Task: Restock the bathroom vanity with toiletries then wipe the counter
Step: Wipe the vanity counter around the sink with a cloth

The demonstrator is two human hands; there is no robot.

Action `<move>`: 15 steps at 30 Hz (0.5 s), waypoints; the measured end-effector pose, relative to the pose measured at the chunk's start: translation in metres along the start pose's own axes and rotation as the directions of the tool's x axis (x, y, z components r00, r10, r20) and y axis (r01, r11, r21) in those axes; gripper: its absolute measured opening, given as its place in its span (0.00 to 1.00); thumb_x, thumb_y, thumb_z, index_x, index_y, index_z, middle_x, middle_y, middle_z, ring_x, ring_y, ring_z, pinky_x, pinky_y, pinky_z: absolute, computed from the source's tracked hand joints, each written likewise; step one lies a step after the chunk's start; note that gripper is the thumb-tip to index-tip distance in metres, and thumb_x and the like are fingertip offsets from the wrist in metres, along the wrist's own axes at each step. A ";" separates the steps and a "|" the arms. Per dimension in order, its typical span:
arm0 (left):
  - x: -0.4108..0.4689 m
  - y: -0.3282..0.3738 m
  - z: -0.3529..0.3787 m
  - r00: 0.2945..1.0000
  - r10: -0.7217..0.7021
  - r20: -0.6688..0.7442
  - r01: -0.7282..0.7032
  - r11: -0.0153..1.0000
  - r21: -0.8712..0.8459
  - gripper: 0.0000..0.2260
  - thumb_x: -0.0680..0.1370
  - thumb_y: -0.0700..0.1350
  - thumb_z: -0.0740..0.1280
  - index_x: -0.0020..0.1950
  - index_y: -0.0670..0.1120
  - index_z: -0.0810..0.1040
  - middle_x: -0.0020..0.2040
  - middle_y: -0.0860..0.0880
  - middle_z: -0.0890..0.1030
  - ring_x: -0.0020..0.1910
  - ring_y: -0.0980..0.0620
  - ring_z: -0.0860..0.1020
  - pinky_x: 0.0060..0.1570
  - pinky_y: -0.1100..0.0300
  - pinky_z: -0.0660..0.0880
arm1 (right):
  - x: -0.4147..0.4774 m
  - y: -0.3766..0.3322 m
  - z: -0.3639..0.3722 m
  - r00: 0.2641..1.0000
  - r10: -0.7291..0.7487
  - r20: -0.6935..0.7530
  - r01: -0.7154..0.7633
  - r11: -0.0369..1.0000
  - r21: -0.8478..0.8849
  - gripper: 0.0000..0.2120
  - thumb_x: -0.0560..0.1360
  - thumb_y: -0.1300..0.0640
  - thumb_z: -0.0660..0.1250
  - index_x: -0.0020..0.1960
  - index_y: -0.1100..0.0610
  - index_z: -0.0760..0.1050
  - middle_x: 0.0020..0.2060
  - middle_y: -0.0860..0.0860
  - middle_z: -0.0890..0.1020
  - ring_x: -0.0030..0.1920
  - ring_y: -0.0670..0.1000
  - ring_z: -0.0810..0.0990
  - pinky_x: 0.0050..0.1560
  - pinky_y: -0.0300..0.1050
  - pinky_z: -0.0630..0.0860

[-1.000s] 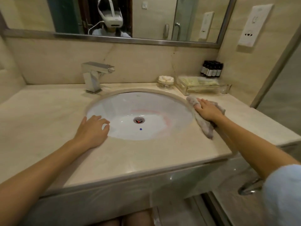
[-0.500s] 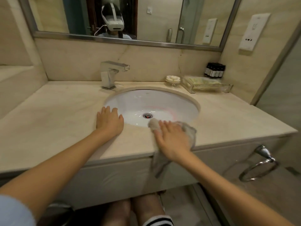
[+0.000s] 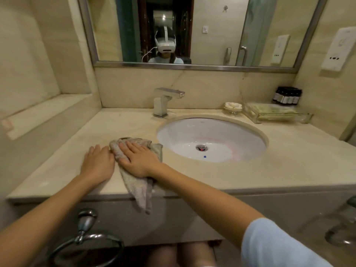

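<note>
— So where's the cloth (image 3: 134, 160) now?

— Left of the sink (image 3: 212, 139), under the right hand (image 3: 140, 160), whose grip is flat and wide, pressing, not clasping. A second ago it was on the sink's right side, so most of the tabletop (image 3: 289, 160) looks wiped.

— And the left hand (image 3: 98, 164)?

— Spread, empty, just beside the cloth.

— Anything unclear?

— The cloth's tail hangs off the front edge; the tray (image 3: 277, 114) contents are blurred.

Pale blue sleeve (image 3: 269, 245), bare forearms
</note>
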State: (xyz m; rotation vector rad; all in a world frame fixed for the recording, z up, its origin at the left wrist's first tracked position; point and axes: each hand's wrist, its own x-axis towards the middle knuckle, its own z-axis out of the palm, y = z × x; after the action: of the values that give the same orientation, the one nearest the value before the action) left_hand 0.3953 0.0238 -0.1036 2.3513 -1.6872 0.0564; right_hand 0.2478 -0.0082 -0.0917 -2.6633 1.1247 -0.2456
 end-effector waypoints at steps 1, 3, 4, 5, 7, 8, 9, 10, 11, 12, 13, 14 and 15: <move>0.002 0.005 0.000 1.000 0.023 0.002 -0.022 1.000 -0.017 0.20 0.81 0.46 0.50 0.72 0.43 0.64 0.73 0.37 0.63 0.73 0.38 0.60 0.72 0.48 0.57 | -0.010 0.005 0.000 0.999 -0.036 -0.001 0.036 0.999 -0.018 0.28 0.81 0.43 0.46 0.78 0.51 0.46 0.77 0.52 0.49 0.77 0.52 0.47 0.75 0.50 0.42; 0.008 0.015 0.002 0.997 0.070 0.025 -0.069 0.996 -0.065 0.21 0.81 0.44 0.51 0.74 0.44 0.61 0.76 0.38 0.58 0.75 0.40 0.55 0.73 0.51 0.54 | -0.039 0.022 -0.001 0.994 -0.106 0.004 0.106 0.992 -0.064 0.29 0.80 0.40 0.45 0.78 0.50 0.46 0.77 0.50 0.50 0.77 0.50 0.48 0.76 0.51 0.42; 0.012 0.020 0.003 0.995 0.095 0.038 -0.092 0.992 -0.082 0.21 0.81 0.43 0.51 0.75 0.43 0.60 0.76 0.38 0.56 0.76 0.40 0.54 0.74 0.52 0.53 | -0.054 0.034 -0.004 0.990 -0.144 0.010 0.144 0.986 -0.081 0.30 0.79 0.40 0.45 0.78 0.48 0.46 0.77 0.50 0.50 0.77 0.49 0.48 0.76 0.52 0.42; 0.017 0.024 0.004 0.992 0.113 0.049 -0.108 0.990 -0.096 0.21 0.82 0.43 0.51 0.75 0.43 0.60 0.76 0.38 0.56 0.76 0.41 0.54 0.74 0.53 0.52 | -0.069 0.045 -0.009 0.984 -0.176 0.025 0.178 0.980 -0.087 0.29 0.79 0.40 0.44 0.77 0.47 0.45 0.77 0.48 0.49 0.77 0.48 0.47 0.76 0.53 0.43; 0.029 0.030 0.004 0.991 0.117 0.067 -0.108 0.987 -0.120 0.21 0.82 0.44 0.51 0.75 0.42 0.59 0.76 0.38 0.56 0.76 0.41 0.54 0.74 0.53 0.52 | -0.088 0.061 -0.020 0.975 -0.208 0.074 0.214 0.974 -0.077 0.27 0.80 0.41 0.46 0.77 0.45 0.44 0.77 0.47 0.48 0.77 0.46 0.45 0.77 0.51 0.43; 0.037 0.032 0.003 0.991 0.109 0.077 -0.098 0.986 -0.131 0.21 0.82 0.44 0.50 0.75 0.42 0.59 0.76 0.38 0.56 0.76 0.41 0.54 0.74 0.53 0.52 | -0.090 0.066 -0.023 0.971 -0.215 0.101 0.223 0.972 -0.077 0.27 0.81 0.42 0.47 0.77 0.44 0.44 0.77 0.46 0.47 0.77 0.45 0.44 0.77 0.49 0.42; 0.044 0.033 0.003 0.991 0.102 0.083 -0.090 0.987 -0.136 0.21 0.82 0.45 0.50 0.75 0.42 0.59 0.76 0.38 0.55 0.76 0.41 0.54 0.74 0.54 0.52 | -0.088 0.069 -0.025 0.969 -0.217 0.118 0.228 0.970 -0.085 0.26 0.81 0.43 0.47 0.77 0.44 0.43 0.77 0.45 0.46 0.77 0.44 0.43 0.77 0.47 0.41; 0.053 0.033 0.002 0.991 0.098 0.085 -0.086 0.987 -0.137 0.21 0.82 0.45 0.50 0.75 0.42 0.58 0.77 0.39 0.55 0.76 0.41 0.54 0.75 0.54 0.52 | -0.079 0.071 -0.026 0.969 -0.215 0.124 0.228 0.969 -0.099 0.26 0.82 0.43 0.47 0.77 0.44 0.43 0.77 0.45 0.46 0.77 0.44 0.43 0.76 0.45 0.40; 0.061 0.033 0.002 0.992 0.093 0.084 -0.082 0.987 -0.135 0.22 0.82 0.45 0.50 0.76 0.42 0.57 0.77 0.39 0.55 0.76 0.42 0.53 0.75 0.54 0.52 | -0.065 0.072 -0.027 0.971 -0.208 0.119 0.221 0.969 -0.109 0.26 0.82 0.44 0.47 0.77 0.44 0.43 0.77 0.45 0.46 0.77 0.44 0.43 0.76 0.45 0.40; 0.069 0.031 0.004 0.993 0.090 0.079 -0.079 0.989 -0.129 0.22 0.82 0.45 0.49 0.76 0.42 0.57 0.77 0.40 0.55 0.76 0.43 0.53 0.75 0.54 0.51 | -0.046 0.073 -0.027 0.975 -0.196 0.107 0.207 0.972 -0.107 0.26 0.82 0.44 0.46 0.77 0.44 0.44 0.77 0.45 0.46 0.77 0.44 0.43 0.76 0.44 0.40; 0.078 0.029 0.005 0.994 0.086 0.073 -0.077 0.990 -0.117 0.22 0.83 0.45 0.49 0.76 0.42 0.56 0.77 0.41 0.55 0.77 0.43 0.53 0.75 0.54 0.51 | -0.023 0.076 -0.027 0.979 -0.179 0.095 0.187 0.978 -0.092 0.25 0.82 0.44 0.46 0.77 0.45 0.44 0.77 0.46 0.46 0.77 0.44 0.44 0.76 0.43 0.40; 0.087 0.027 0.007 0.994 0.080 0.073 -0.072 0.992 -0.103 0.22 0.83 0.45 0.48 0.76 0.42 0.55 0.77 0.42 0.54 0.77 0.44 0.52 0.75 0.54 0.50 | 0.002 0.080 -0.027 0.984 -0.155 0.088 0.161 0.985 -0.068 0.25 0.82 0.45 0.46 0.77 0.46 0.45 0.77 0.46 0.47 0.77 0.44 0.44 0.75 0.41 0.39; 0.095 0.025 0.009 0.994 0.075 0.077 -0.068 0.994 -0.088 0.22 0.83 0.45 0.47 0.77 0.43 0.54 0.78 0.42 0.53 0.77 0.45 0.51 0.75 0.54 0.49 | 0.029 0.084 -0.028 0.989 -0.124 0.082 0.127 0.991 -0.042 0.25 0.82 0.46 0.46 0.78 0.47 0.45 0.77 0.47 0.47 0.77 0.45 0.44 0.74 0.40 0.38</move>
State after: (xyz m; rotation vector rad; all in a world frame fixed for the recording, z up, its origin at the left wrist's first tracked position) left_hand 0.4019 -0.0736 -0.0916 2.2588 -1.7734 -0.0964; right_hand 0.2034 -0.0901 -0.0873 -2.7633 0.9522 -0.1361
